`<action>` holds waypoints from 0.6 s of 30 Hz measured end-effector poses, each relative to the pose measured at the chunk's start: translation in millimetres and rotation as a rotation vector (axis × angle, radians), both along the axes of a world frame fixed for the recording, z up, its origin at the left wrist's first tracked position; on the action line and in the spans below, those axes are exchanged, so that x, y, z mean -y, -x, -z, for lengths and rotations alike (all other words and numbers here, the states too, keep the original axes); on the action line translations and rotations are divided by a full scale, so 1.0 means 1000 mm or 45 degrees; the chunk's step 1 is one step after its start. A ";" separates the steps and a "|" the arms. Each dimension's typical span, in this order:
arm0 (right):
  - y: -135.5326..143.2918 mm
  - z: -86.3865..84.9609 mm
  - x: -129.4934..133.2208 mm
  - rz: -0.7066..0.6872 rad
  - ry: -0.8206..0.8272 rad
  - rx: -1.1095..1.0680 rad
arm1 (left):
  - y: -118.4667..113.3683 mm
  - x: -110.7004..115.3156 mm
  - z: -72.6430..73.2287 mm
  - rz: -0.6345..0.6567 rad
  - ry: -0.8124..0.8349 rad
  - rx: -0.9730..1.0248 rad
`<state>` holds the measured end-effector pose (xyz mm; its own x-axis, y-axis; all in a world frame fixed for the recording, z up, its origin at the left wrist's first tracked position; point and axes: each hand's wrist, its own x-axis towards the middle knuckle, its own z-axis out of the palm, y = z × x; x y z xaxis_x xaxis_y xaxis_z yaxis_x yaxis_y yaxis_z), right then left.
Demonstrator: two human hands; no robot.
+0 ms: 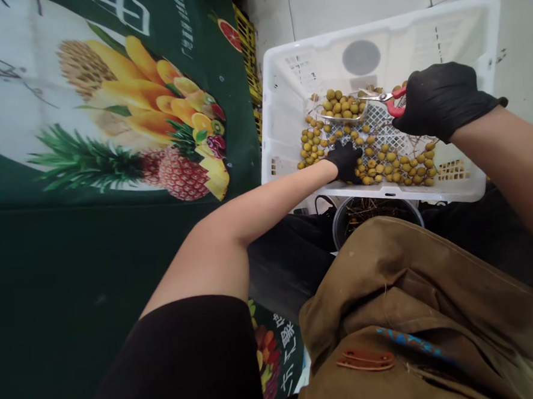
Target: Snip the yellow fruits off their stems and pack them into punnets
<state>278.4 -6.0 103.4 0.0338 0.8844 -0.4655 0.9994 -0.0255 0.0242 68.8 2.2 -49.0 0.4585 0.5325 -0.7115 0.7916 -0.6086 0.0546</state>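
Observation:
A white plastic crate (282, 84) stands on the floor in front of me, holding several small yellow-brown fruits (346, 107) loose and on thin brown stems. My left hand (346, 160), in a black glove, reaches into the crate and rests among the fruits near its front wall. My right hand (441, 100), also black-gloved, grips red-handled scissors (384, 99) whose metal blades point left over the fruit pile.
A dark bucket (376, 214) with cut twigs sits just before the crate, above my brown apron (418, 310). A green banner (108, 125) printed with pineapples and mango covers the left. Pale floor tiles (349, 2) lie beyond the crate.

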 end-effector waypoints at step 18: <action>0.000 0.009 -0.005 -0.061 0.043 -0.064 | -0.006 -0.014 0.016 0.187 0.386 0.079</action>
<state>277.9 -0.6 94.6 -0.0322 0.8680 -0.4955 0.9994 0.0223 -0.0259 75.2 16.0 -65.1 0.5621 0.2259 -0.7956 0.6862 -0.6645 0.2961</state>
